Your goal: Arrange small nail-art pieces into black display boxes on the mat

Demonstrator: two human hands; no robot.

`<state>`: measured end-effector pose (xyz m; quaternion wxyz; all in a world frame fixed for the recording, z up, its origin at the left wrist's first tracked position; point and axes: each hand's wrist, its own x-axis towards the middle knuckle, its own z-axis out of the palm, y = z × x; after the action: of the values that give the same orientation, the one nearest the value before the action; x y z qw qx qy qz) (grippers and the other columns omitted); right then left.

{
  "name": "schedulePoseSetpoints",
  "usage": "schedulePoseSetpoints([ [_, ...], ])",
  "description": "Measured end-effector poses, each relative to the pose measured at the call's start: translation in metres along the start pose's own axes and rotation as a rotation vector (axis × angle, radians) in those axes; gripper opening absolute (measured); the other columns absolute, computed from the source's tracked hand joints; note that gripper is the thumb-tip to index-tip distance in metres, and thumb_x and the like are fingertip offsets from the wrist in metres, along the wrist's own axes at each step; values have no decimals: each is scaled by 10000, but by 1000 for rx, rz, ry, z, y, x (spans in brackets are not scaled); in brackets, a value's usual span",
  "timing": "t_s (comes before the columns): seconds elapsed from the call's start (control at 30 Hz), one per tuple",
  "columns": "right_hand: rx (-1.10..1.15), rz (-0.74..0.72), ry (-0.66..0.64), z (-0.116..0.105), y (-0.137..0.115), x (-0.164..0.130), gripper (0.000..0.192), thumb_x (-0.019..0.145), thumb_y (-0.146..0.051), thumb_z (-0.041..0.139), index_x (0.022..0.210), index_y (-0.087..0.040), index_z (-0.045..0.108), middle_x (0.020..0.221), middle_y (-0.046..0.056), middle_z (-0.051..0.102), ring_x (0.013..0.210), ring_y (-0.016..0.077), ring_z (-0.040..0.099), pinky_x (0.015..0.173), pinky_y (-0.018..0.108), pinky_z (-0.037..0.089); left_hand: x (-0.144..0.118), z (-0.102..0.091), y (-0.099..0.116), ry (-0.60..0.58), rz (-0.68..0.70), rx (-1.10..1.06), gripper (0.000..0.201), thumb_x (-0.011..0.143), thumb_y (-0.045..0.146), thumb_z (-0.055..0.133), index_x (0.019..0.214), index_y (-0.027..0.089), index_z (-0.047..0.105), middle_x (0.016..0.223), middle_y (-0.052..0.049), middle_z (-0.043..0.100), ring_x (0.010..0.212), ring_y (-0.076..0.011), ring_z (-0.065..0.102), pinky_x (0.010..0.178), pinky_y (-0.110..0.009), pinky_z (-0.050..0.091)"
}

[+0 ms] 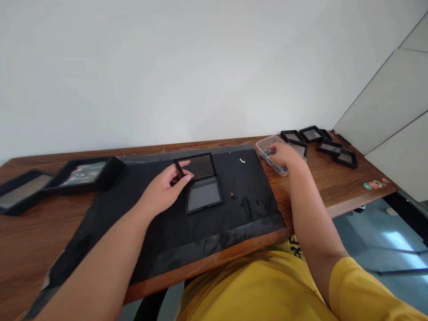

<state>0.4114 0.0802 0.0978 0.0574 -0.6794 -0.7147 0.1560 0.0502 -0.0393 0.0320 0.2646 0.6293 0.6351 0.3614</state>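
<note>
Left hand: the left hand [163, 189] rests on the black mat [140, 223], thumb and fingertips pinching the left edge of the open black case [199, 182]; judging by the grip, it steadies the case so it cannot slide.
Open case: hinged flat, its lid half beyond the fingertips toward the wall and its base half just right of the thumb, both panes facing up.
Right hand: the right hand [284, 156] dips into the clear plastic tub [271, 154], fingers curled down among small dark pieces; whether they have closed on one I cannot tell.
Tub: it sits at the mat's far right corner, within easy reach of that arm.
Small bits: a tiny brown piece [232, 194] and a white scrap [242, 161] lie on the mat between the two hands, touched by neither.
Closed cases: a cluster of black cases [317, 141] lies just beyond the right fingers.
Trays: two larger black trays [53, 180] sit well left of the left hand.
</note>
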Motion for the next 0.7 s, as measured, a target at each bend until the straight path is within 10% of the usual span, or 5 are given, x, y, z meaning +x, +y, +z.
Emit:
schedulePoseSetpoints([
  [0.7, 14, 27, -45, -1, -5, 2, 253, 853, -182, 705, 1087, -218, 794, 1075, 103, 813, 954, 252, 721, 831, 350, 509, 0, -1, -2, 8, -5, 60, 458, 859, 626, 587, 1092, 246, 695, 1330, -104, 763, 1136, -325, 684, 1027, -433, 538],
])
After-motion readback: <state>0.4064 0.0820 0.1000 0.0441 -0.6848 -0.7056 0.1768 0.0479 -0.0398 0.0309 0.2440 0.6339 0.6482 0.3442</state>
